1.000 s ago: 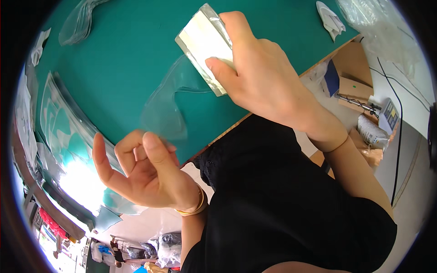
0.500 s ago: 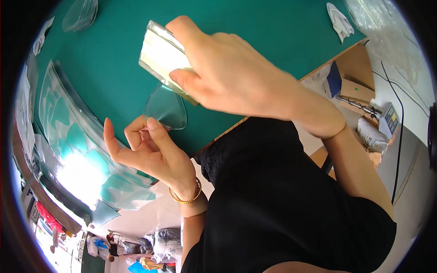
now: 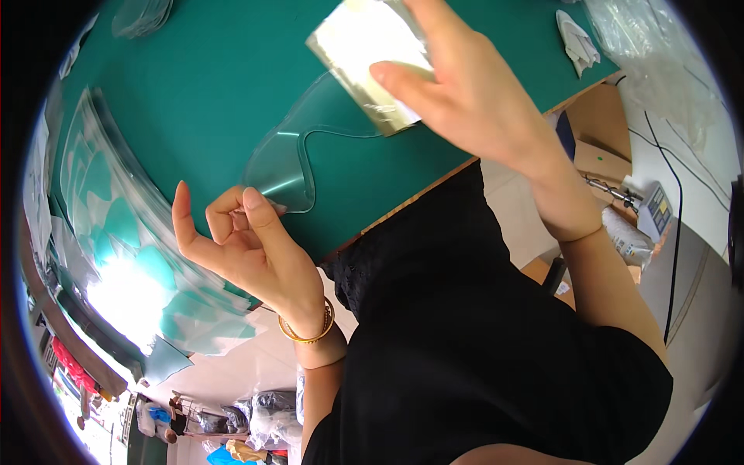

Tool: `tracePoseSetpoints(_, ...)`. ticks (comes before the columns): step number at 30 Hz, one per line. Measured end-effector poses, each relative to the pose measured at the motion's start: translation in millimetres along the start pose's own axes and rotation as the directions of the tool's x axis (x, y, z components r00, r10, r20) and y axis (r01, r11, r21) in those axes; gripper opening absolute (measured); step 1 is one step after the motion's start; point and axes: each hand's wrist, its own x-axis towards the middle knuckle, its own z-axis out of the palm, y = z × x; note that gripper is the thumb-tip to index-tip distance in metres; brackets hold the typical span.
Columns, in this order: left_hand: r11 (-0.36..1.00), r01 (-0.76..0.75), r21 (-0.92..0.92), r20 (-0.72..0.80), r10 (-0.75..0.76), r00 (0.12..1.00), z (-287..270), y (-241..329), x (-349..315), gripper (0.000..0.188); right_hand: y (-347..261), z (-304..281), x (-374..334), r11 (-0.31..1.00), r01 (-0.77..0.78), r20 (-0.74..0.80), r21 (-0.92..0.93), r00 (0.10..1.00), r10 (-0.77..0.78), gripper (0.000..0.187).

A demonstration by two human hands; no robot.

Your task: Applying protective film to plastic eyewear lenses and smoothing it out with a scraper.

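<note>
A clear, curved plastic lens piece (image 3: 277,159), shaped like a goggle lens with a nose notch, lies on the green tabletop (image 3: 225,70). My left hand (image 3: 260,256) is closed on its lower left end, thumb against bent fingers, while other fingers stick out. Above the lens's far right end, my right hand (image 3: 484,101) grips a pale cream block (image 3: 368,62) with a shiny, film-like wrap. The block hides that end of the lens, and glare washes out its face. Whether the block touches the lens I cannot tell.
On the left lies a stack of clear sheets (image 3: 93,186) with lens-shaped areas. More clear pieces (image 3: 142,17) are stacked at the far left. A crumpled white wad (image 3: 577,45) and clear plastic bags (image 3: 651,62) sit far right. Below the table edge are a carton (image 3: 601,155) and cables.
My right hand has slid the block up and to the right, uncovering the middle of the lens. My left hand keeps its pinch at the same end, with little movement.
</note>
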Motion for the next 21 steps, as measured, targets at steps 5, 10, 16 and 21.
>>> tracePoseSetpoints(5, 1.0, -0.031, 0.006, 0.009, 0.031, 0.999, 4.9, -2.7, 0.1, 0.053, 31.1, 44.5, 16.7, 0.916, 0.37, -0.133, -0.155, 0.911, -0.39, 0.044)
tracePoseSetpoints(10, 0.999, -0.023, 0.036, -0.009, 0.024, 1.0, -4.8, -3.4, 2.0, 0.053, 22.5, 47.3, 29.0, 0.906, 0.413, 0.005, -0.089, 0.91, -0.414, 0.044)
tracePoseSetpoints(16, 0.998, 0.06, -0.013, 0.052, -0.059, 0.997, -12.1, 6.0, -3.1, 0.052, 24.1, 30.1, 32.0, 0.863, 0.46, -0.017, -0.212, 0.881, -0.473, 0.033)
tracePoseSetpoints(21, 0.996, 0.094, -0.011, 0.143, -0.091, 0.986, -26.8, -2.2, -5.8, 0.058, 13.7, 37.6, 32.0, 0.847, 0.487, 0.047, -0.212, 0.871, -0.489, 0.029)
